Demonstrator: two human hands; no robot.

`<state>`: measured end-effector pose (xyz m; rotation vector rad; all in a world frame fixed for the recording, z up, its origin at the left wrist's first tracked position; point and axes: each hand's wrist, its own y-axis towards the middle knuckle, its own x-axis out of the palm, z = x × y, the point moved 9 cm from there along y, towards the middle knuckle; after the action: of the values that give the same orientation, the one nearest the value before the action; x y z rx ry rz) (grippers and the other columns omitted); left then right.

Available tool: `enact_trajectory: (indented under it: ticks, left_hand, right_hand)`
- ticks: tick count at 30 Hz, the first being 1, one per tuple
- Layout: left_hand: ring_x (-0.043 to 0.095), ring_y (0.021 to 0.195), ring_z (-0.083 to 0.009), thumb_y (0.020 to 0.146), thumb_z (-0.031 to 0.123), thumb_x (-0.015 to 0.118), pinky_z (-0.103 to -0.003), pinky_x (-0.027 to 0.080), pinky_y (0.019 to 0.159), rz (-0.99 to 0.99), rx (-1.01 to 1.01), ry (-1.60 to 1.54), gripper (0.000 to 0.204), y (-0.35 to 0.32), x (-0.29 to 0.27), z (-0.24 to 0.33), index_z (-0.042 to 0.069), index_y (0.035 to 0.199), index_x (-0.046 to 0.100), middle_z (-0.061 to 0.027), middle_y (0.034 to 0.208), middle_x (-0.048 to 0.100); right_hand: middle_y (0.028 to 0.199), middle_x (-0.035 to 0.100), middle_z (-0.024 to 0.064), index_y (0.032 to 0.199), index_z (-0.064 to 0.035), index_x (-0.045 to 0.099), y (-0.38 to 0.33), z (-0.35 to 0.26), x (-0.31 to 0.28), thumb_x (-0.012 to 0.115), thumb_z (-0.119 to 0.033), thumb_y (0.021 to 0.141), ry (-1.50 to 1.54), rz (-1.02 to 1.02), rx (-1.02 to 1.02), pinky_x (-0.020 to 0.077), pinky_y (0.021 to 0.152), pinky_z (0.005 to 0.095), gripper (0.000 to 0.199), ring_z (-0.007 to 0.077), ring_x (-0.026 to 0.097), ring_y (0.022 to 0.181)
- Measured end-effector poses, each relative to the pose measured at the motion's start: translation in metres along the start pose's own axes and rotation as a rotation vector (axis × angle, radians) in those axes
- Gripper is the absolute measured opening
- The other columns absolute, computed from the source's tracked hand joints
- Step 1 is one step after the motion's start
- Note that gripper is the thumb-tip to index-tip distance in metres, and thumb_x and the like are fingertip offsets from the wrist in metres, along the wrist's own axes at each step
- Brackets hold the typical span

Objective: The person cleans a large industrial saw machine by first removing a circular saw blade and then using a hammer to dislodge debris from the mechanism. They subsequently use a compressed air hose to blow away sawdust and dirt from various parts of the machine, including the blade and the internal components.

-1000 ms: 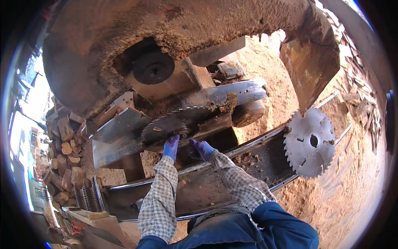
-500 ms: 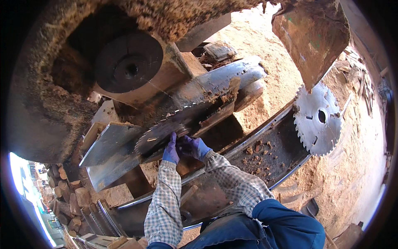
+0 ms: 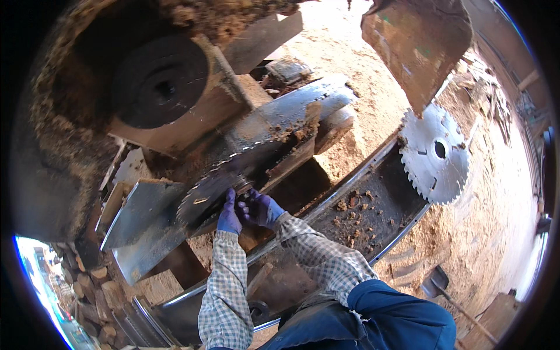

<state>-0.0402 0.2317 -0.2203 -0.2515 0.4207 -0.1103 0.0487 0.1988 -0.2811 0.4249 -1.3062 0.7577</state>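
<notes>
Dark saw blade [image 3: 212,188] is lying just beyond both hands; slanting up rightward; left hand [image 3: 229,217] is sitting nearer its teeth, right hand [image 3: 262,210] alongside; whether either grip is clamping, cannot tell

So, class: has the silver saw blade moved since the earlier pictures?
No: the silver saw blade stays at the right end of the metal trough; only the view shifted.

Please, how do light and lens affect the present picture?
Head view: glare pales the sawdust and whitens the lower-left edge; head view: shadow surrounds the dark disc; head view: the fisheye seems to curve the trough and leaves black corners; head view: the hands and dark saw blade lie in shade, so contact is hard to tell.
</notes>
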Motion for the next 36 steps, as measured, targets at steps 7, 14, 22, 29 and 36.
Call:
enact_trajectory:
  ticks: [7, 14, 22, 29, 36]
  left_hand:
    - [0.063, 0.088, -0.0159, 0.095, 0.056, 0.057, -0.032, 0.051, 0.083, -0.121, -0.402, -0.799, 0.046, -0.023, 0.045, 0.025, 0.013, 0.105, 0.07, -0.0015, 0.097, 0.07]
    - [0.052, 0.096, -0.014, 0.097, 0.053, 0.056, -0.039, 0.045, 0.089, -0.04, -0.601, -0.473, 0.066, 0.029, 0.018, -0.081, 0.019, 0.152, 0.043, -0.005, 0.147, 0.051]
    - [0.052, 0.101, -0.0155, 0.097, 0.054, 0.055, -0.038, 0.044, 0.092, -0.062, -0.525, -0.463, 0.064, 0.033, 0.063, -0.029, 0.017, 0.149, 0.045, -0.0053, 0.145, 0.052]
    - [0.053, 0.105, -0.0167, 0.098, 0.054, 0.053, -0.038, 0.043, 0.094, -0.086, -0.519, -0.428, 0.062, 0.04, 0.078, -0.018, 0.016, 0.146, 0.047, -0.0055, 0.144, 0.053]
    - [0.053, 0.109, -0.018, 0.098, 0.054, 0.052, -0.037, 0.042, 0.097, -0.111, -0.513, -0.416, 0.061, 0.043, 0.092, -0.011, 0.014, 0.143, 0.05, -0.0058, 0.142, 0.054]
  right_hand:
    - [0.079, 0.068, 0.0105, 0.098, -0.0026, 0.07, -0.021, -0.036, -0.026, 0.075, -0.051, 0.086, -1.015, 0.891, -0.563, 0.0521, 0.063, 0.0385, 0.05, 0.0204, 0.063, 0.069]
    - [0.081, 0.069, 0.0063, 0.105, -0.0133, 0.07, 0.012, -0.005, 0.003, 0.056, -0.059, 0.093, -0.292, 0.248, -0.571, 0.0523, 0.065, 0.0338, 0.05, 0.0203, 0.066, 0.072]
    - [0.093, 0.071, 0.0144, 0.115, -0.0088, 0.067, -0.018, -0.049, 0.0, 0.06, -0.05, 0.093, -1.187, 0.802, -0.838, 0.0555, 0.076, 0.0405, 0.047, 0.028, 0.07, 0.086]
    - [0.095, 0.072, 0.0157, 0.117, -0.008, 0.066, -0.021, -0.052, 0.007, 0.06, -0.048, 0.093, -1.178, 0.812, -0.851, 0.0556, 0.076, 0.0417, 0.047, 0.0297, 0.07, 0.087]
    - [0.097, 0.072, 0.0171, 0.119, -0.0072, 0.065, -0.025, -0.055, 0.009, 0.06, -0.047, 0.093, -1.119, 0.797, -0.811, 0.0556, 0.077, 0.0428, 0.048, 0.0313, 0.07, 0.089]
